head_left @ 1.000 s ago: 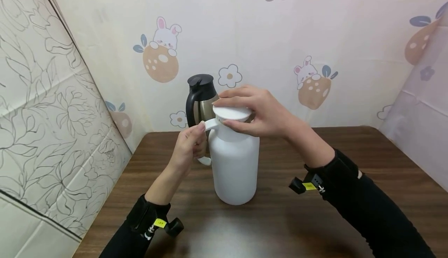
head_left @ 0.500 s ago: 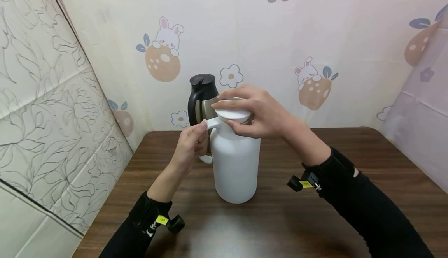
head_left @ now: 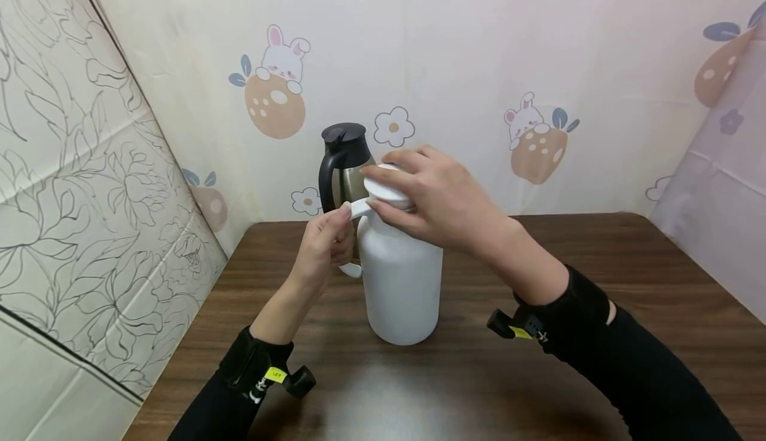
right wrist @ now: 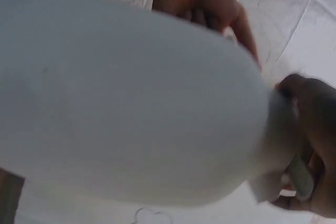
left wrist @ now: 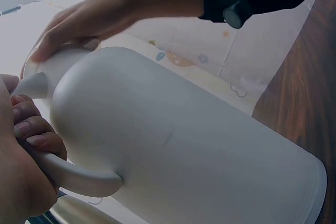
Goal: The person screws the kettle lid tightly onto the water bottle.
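A white vacuum jug (head_left: 402, 288) stands upright on the table. My left hand (head_left: 323, 245) grips its handle (left wrist: 79, 177), thumb at the upper end and fingers curled round it. Over the jug's mouth, my right hand (head_left: 445, 201) holds the round white lid (head_left: 383, 188) between its thumb below and its fingers on top. The lid leans toward the handle side. In the right wrist view the lid (right wrist: 301, 178) shows as a disc edge beside the jug's spout (right wrist: 265, 184). My right hand hides most of the jug's neck.
Close behind the white jug, to its left, stands a steel vacuum jug with a black top (head_left: 344, 145). The brown wooden table (head_left: 538, 368) ends at a printed cloth backdrop (head_left: 467, 68). Another cloth with line-drawn flowers (head_left: 102, 228) hangs at the left.
My right hand has turned and shifted the lid slightly left, and the lid has gone from nearly level to tilted. My left hand keeps its grip on the handle; the jug stays put.
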### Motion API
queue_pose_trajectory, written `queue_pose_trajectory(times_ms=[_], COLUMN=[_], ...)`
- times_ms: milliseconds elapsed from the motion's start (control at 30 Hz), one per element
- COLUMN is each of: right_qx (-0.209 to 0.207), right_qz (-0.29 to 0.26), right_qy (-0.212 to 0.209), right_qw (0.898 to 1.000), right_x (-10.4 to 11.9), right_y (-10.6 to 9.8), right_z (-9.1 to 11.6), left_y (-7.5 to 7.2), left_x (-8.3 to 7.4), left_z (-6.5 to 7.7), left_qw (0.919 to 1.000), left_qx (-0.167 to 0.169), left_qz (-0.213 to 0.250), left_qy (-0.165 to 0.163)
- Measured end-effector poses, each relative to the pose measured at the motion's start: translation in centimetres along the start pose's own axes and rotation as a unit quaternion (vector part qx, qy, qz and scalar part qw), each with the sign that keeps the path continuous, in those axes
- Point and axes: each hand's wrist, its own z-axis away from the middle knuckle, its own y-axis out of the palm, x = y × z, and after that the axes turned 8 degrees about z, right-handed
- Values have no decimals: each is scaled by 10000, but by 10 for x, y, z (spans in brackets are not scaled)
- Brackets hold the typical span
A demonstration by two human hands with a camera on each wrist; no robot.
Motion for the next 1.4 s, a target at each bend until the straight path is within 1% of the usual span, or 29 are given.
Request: queue_pose_trajectory(times_ms=[67,167,267,333,367,433,500,567,667,800,900,967,1067,1167,1233,1300,1400], right_qx=[200,513,830,872,795,481,37,-306,-572,-775,-895,-941,-963,-937,-870,-752,-498], right_qz=[342,587,525,275,106,-322,-815,-1232,-1766,-2190,-2288,-2180,-1726,-1044,-688,-478,-558], right_qy=[238,490,628,662,622,424,30,-400,-832,-908,-896,-864,-735,-411,-97,201,489], right_qw=[9989,9957,9932,9936,9948,9974,9967,9911,9791,9684,9652,9675,9775,9893,9938,9958,9960], right_x=[9,16,16,12,9,1,-9,-20,-31,-37,-34,-30,-20,-7,1,9,13], right_y=[-4,-8,-12,-14,-15,-15,-13,-8,1,15,19,17,13,9,7,5,2], right_z=[-1,-2,0,2,3,6,7,8,8,12,13,13,13,15,16,18,21], left_y=[-1,-2,-3,-2,-2,-1,-1,0,0,0,-1,0,1,1,2,3,4], left_x=[1,2,3,3,3,3,3,3,2,2,2,3,3,3,4,4,5], left_z=[0,0,-1,-1,-1,-1,-1,-1,0,1,1,2,3,4,4,4,5], left_qw=[10000,10000,10000,10000,10000,10000,10000,9999,10000,10000,10000,9999,9999,9998,9998,9998,9999], left_qx=[4,16,23,8,1,-11,-17,-21,-10,2,-1,3,12,27,39,43,18], left_qz=[-23,-47,-67,-73,-78,-83,-80,-92,-95,-92,-78,-67,-64,-74,-74,-77,-80], left_qy=[45,59,38,10,-9,-41,-55,-56,3,34,43,79,148,171,161,160,145])
